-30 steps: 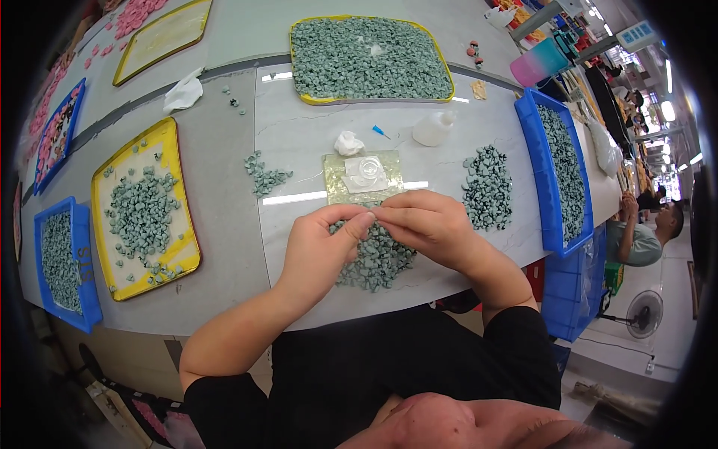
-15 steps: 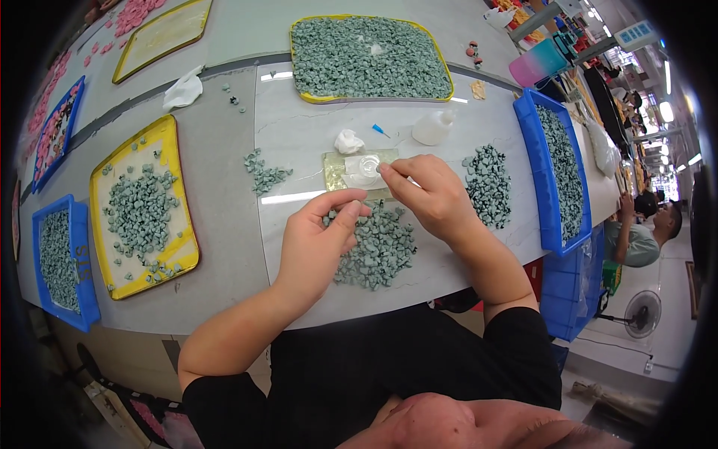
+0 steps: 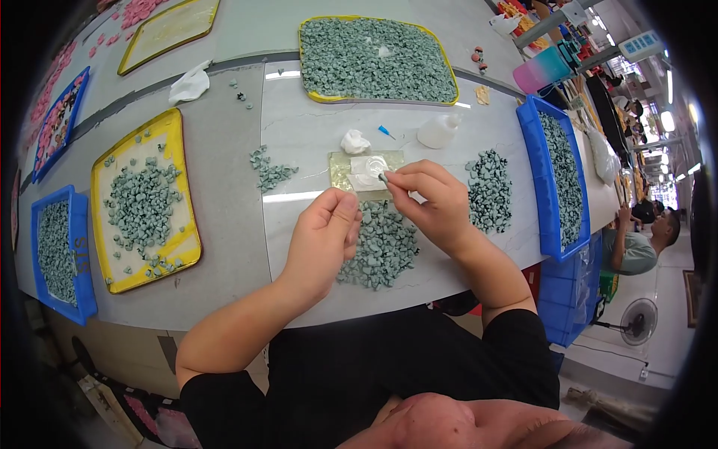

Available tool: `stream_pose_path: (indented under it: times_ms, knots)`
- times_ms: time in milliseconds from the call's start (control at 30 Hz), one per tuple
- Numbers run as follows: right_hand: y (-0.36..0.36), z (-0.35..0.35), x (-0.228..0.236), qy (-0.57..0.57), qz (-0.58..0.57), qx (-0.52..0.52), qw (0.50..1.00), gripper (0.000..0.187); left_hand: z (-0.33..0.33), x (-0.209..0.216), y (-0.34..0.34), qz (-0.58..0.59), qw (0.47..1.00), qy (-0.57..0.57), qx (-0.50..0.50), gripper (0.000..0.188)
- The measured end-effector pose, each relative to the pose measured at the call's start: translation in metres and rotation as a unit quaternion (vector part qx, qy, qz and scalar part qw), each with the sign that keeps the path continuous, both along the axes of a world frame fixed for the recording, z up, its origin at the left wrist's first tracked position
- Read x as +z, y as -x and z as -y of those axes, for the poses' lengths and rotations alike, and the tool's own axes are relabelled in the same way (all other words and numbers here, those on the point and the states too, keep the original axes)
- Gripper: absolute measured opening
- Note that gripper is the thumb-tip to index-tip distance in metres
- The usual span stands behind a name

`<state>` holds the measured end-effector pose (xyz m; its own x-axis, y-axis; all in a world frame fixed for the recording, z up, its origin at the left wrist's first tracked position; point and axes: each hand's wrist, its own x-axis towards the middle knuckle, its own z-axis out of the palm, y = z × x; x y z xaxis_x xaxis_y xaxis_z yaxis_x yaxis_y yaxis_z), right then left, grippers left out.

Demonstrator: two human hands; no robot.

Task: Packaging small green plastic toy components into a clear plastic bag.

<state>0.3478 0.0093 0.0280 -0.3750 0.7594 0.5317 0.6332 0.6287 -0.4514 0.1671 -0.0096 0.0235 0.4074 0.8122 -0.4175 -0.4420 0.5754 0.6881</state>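
A small grey-green piece (image 3: 383, 177) sticks out from the pinched thumb and forefinger of my right hand (image 3: 435, 200). Just beyond those fingertips lies a flat yellowish block (image 3: 341, 178) bearing a white sheet with a clear, glossy round patch (image 3: 367, 171). My left hand (image 3: 321, 238) is closed, thumb pressed to the curled forefinger; whatever it may hold is hidden. Between and below both hands spreads a heap of grey-green pieces (image 3: 383, 251). Two smaller heaps flank the block, one at the left (image 3: 271, 172) and one at the right (image 3: 490, 191).
Beyond the block are a crumpled white tissue (image 3: 354, 141), a blue dispensing tip (image 3: 386, 132) and a translucent bottle (image 3: 438, 132). A full yellow-rimmed tray (image 3: 378, 100) stands at the back, another yellow tray (image 3: 187, 217) at left. Blue bins (image 3: 532, 179) hold more pieces. A person (image 3: 636, 243) sits at far right.
My left fingers have curled in, with the thumb now against the forefinger. My right fingertips have drawn slightly back from the round patch, and the small piece shows in them.
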Motion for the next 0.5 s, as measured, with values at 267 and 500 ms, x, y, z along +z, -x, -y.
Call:
stream_pose_path:
  times_ms: [267, 500]
  knots:
    - [0.009, 0.013, 0.004, -0.014, -0.089, 0.060, 0.994, 0.025, 0.000, 0.002, 0.001, 0.100, 0.991, 0.074, -0.048, 0.028]
    - [0.007, 0.013, 0.008, -0.071, -0.012, 0.126, 0.989, 0.030, 0.001, 0.002, 0.000, 0.092, 0.992, 0.064, -0.061, 0.029]
